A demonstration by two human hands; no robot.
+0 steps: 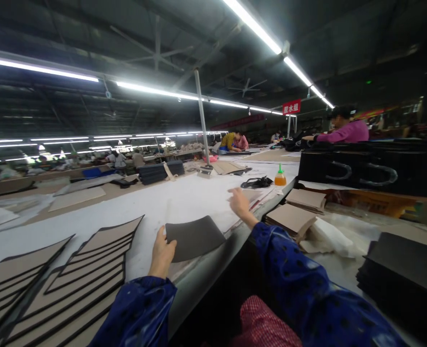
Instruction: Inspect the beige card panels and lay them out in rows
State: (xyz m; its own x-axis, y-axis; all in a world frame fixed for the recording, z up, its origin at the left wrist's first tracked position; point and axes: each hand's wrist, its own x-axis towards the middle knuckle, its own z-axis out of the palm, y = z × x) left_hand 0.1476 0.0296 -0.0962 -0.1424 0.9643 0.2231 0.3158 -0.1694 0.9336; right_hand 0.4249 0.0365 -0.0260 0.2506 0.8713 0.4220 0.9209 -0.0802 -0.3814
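In a factory hall (155, 53), at a long white-covered workbench (170, 217), the hands stand apart.
The left hand (162, 253) pinches the edge of a curved dark grey sheet (194, 238); the open right hand (240, 205) holds nothing, near a stack of tan boards (291, 218).

Black-edged card panels (69, 284) run off our bottom-left corner, our left hand (162, 253) hides an edge of the grey sheet (193, 237), and the far benches (170, 155) are too small to make out.

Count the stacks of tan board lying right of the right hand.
2, both right of the right hand: a farther stack and a nearer stack beside crumpled white sheeting. Others may be hidden behind them.
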